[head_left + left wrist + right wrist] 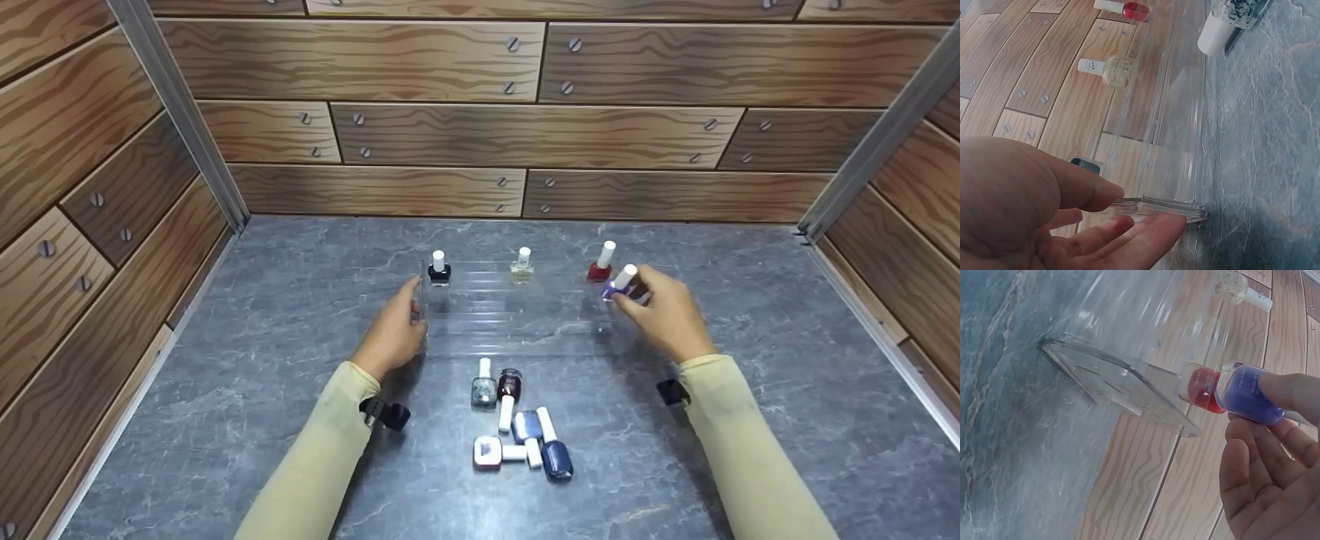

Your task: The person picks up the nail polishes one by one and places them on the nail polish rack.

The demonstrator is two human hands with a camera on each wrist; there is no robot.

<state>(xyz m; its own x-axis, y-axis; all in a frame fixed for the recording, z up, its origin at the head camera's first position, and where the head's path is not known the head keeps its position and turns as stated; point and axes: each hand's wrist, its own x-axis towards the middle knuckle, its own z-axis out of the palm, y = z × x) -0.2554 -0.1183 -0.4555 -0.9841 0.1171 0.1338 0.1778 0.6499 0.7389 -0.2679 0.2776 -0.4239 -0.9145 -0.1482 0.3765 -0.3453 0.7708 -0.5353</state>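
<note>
A clear stepped display rack [480,341] stands on the tabletop. My left hand [394,330] holds its left side panel, with the thumb [1092,191] at the panel's edge and the fingers [1154,239] along its outer face. My right hand [667,311] pinches a purple nail polish bottle [1249,394] with a white cap, tilted above the rack's right end. Close behind it is a red nail polish bottle [599,270] on the rack. A clear glittery bottle [522,266] stands mid-row, and a black bottle [439,272] at the left end.
In front of the rack lie several more bottles, including a silver-glitter one [484,391], a dark red one [510,384], a navy one [556,459], a blue one [527,425] and a pale one [487,453]. Wood-patterned walls [435,135] enclose the grey marbled tabletop [262,360].
</note>
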